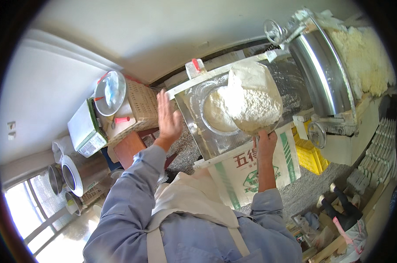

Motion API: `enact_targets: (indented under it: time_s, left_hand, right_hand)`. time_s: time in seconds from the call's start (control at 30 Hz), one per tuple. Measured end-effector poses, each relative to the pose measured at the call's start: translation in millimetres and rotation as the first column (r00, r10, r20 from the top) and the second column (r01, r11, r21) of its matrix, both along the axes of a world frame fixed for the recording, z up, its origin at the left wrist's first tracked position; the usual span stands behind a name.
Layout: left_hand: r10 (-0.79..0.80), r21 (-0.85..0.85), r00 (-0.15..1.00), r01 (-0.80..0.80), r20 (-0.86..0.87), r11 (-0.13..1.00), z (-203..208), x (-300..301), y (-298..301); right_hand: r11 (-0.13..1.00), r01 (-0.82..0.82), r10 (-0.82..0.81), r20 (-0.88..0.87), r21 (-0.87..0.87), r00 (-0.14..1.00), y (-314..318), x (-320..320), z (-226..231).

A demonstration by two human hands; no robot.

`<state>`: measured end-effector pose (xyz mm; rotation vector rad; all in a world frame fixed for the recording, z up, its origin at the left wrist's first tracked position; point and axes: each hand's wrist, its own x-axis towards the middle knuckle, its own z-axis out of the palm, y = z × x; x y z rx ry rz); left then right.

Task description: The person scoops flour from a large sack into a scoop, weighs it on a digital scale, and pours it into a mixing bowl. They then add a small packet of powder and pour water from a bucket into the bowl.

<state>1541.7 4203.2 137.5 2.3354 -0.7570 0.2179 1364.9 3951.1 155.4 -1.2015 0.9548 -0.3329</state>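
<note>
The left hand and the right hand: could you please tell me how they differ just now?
The left hand holds nothing, its fingers extended; the right hand grips the near edge of the flour-laden container. The left hand is beside the left end of the steel work surface, the right hand at its near side. Both are bare, below blue-grey sleeves.

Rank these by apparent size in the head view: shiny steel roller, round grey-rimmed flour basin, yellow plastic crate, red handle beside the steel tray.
1. Shiny steel roller
2. Round grey-rimmed basin and yellow plastic crate: both partly hidden, too alike to rank
3. Red handle
</note>
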Motion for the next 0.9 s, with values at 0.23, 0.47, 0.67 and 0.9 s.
enact_targets:
  time_s: [0.23,0.47,0.67,0.9]
  left_hand:
    - [0.349,0.299,0.93,-0.303,-0.114,0.905,-49,-88,204]
    - [0.732,0.461,0.65,-0.596,-0.204,0.658,-59,-188,339]
    - [0.911,0.481,0.3,-0.778,-0.282,0.405,-61,-267,435]
    - [0.945,0.539,-0.121,-0.84,-0.304,0.066,-68,-353,513]
  right_hand:
    - [0.998,-0.01,-0.002,-0.181,-0.064,0.984,47,34,12]
    - [0.955,-0.29,0.289,-0.033,-0.062,0.957,134,89,31]
    - [0.852,-0.524,0.523,0.08,-0.018,0.848,231,143,29]
    - [0.725,-0.687,0.686,-0.029,-0.054,0.727,352,202,46]
